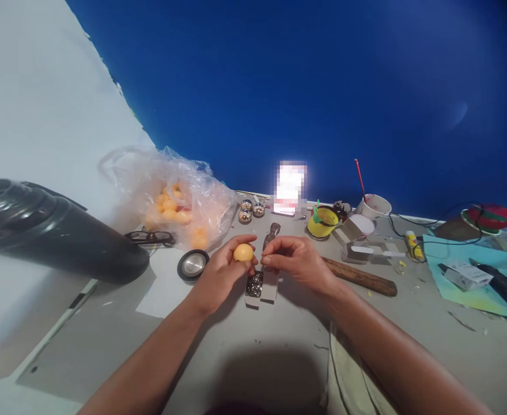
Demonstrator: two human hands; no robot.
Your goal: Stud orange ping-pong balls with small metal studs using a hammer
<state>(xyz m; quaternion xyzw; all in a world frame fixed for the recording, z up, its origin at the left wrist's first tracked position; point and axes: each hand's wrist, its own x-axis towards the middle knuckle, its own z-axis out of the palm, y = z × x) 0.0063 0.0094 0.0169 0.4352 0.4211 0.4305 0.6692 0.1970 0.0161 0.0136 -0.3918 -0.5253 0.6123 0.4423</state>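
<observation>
My left hand (225, 271) is closed round a small orange ball (243, 252), holding it above the grey table. My right hand (294, 259) is pinched right beside the ball, its fingertips pressed together on something too small to make out. Just under both hands lies a small open box (260, 286) with shiny silver pieces in one half. A dark, glittery tool-like object (271, 233) lies just beyond the fingers.
A clear plastic bag (173, 196) of several orange balls sits at the back left, beside spectacles (150, 237) and a round lid (193, 264). A big black cylinder (50, 230) lies left. A wooden stick (359, 276), yellow tape roll (322, 222), cups (374, 206) and clutter fill the right.
</observation>
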